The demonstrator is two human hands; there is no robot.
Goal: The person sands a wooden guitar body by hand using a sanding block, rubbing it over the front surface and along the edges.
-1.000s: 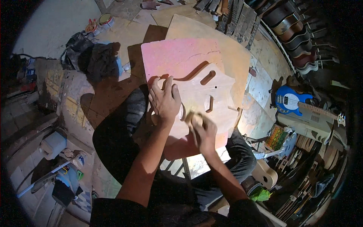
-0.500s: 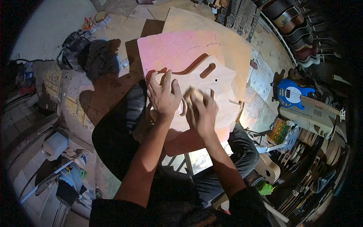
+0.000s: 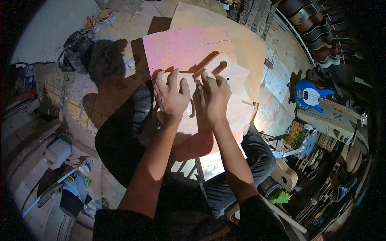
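right grip [image 3: 216,95] moved forward, holding block [image 3: 206,74], wooden body [image 3: 236,94] beneath

A patchy, stained floor [image 3: 275,110], brightly lit in places, adjoins a plain grey wall [image 3: 54,34].

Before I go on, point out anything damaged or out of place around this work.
The pink board under the wooden body looks damaged: a jagged dark line, probably a crack, breaks its surface toward the upper right corner.
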